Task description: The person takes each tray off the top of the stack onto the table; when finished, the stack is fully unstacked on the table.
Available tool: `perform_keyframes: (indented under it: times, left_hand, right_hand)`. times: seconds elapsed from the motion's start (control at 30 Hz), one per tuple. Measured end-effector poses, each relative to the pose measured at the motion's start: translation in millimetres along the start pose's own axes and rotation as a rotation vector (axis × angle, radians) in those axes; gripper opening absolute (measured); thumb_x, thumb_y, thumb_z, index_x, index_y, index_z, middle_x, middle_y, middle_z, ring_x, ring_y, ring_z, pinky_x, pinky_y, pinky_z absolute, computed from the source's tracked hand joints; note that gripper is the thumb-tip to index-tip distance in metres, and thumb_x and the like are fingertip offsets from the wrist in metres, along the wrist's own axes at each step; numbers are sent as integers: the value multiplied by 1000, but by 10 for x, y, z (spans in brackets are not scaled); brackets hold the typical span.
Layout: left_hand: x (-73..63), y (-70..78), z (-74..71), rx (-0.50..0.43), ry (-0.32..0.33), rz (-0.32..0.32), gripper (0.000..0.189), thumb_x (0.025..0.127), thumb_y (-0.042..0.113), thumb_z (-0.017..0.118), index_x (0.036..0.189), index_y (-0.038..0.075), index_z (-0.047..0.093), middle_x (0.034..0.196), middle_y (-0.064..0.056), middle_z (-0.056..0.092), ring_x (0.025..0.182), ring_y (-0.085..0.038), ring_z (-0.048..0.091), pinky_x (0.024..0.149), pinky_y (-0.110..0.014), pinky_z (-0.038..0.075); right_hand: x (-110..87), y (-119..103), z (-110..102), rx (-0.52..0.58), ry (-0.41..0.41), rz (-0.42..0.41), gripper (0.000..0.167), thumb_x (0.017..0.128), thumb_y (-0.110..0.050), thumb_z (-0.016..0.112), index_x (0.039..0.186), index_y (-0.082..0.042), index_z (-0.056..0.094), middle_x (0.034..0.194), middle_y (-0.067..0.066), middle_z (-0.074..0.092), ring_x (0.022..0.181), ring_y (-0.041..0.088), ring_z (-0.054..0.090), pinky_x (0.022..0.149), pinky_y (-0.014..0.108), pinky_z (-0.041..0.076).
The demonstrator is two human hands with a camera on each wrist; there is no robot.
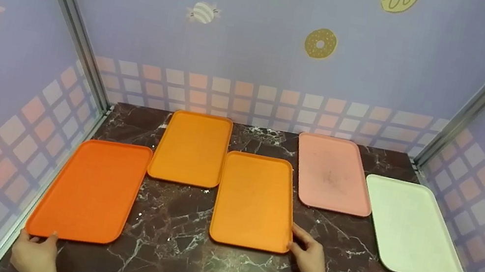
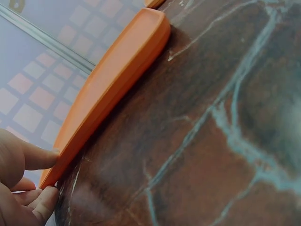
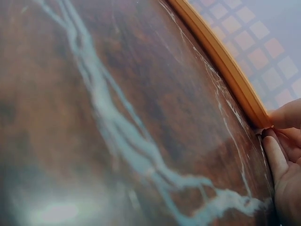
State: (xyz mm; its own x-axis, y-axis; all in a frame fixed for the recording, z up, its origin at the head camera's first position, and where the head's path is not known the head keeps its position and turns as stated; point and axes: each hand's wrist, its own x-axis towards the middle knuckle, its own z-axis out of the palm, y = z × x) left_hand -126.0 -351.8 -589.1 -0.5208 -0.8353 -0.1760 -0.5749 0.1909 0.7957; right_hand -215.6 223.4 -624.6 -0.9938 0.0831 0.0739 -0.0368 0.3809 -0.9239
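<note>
At the near left corner of a red-orange tray, my left hand pinches the rim. The left wrist view shows the thumb on the upper edge of the tray and the other fingers low against its corner. My right hand pinches the near right corner of the middle orange tray. In the right wrist view its thumb lies at the tray's edge, with the fingers below by the tabletop. Both trays lie flat and hold nothing.
Behind stand a second orange tray and a pink tray with a dark smudge. A pale green-white tray lies at the far right. The dark marble tabletop is walled by printed panels on three sides.
</note>
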Motion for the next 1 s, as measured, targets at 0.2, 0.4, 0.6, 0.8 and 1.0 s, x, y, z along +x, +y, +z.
perform_keyframes:
  times: [0.2, 0.4, 0.6, 0.8, 1.0]
  left_hand:
    - [-25, -33, 14, -37, -3, 22, 83, 95, 13, 66, 161, -6, 19, 148, -40, 45, 130, -54, 52, 116, -60, 39]
    - [-78, 5, -7, -151, 6, -47, 92, 96, 20, 68, 165, 2, 10, 162, -31, 32, 134, -48, 51, 60, -10, 46]
    - [-183, 142, -25, -231, 51, -29, 89, 96, 25, 69, 166, 9, 16, 161, -23, 37, 95, -7, 51, 54, 3, 31]
    - [-268, 352, 74, -282, 34, 77, 88, 95, 30, 72, 165, 10, 22, 157, -20, 45, 87, 11, 41, 62, 4, 35]
    - [-387, 650, 310, -289, 23, 205, 83, 95, 27, 74, 163, 10, 29, 150, -19, 53, 103, -10, 60, 65, 0, 37]
  right_hand:
    - [-78, -157, -13, -30, 16, 13, 46, 88, 11, 68, 134, 8, 64, 140, 21, 64, 138, 36, 56, 119, 35, 41]
    - [-146, -384, -62, -30, 3, -16, 45, 88, 8, 69, 132, 12, 63, 138, 26, 64, 135, 41, 57, 115, 29, 44]
    - [-81, -292, -61, 89, -24, 67, 47, 89, 8, 69, 136, 10, 61, 138, 26, 64, 133, 38, 58, 105, 22, 49]
    - [63, -134, -95, 198, -37, 154, 49, 92, 4, 68, 140, 8, 58, 137, 30, 63, 125, 38, 63, 82, 13, 54]
    - [227, -233, -290, 135, 12, 147, 49, 96, 1, 66, 143, 9, 54, 144, 31, 57, 134, 44, 57, 89, 11, 52]
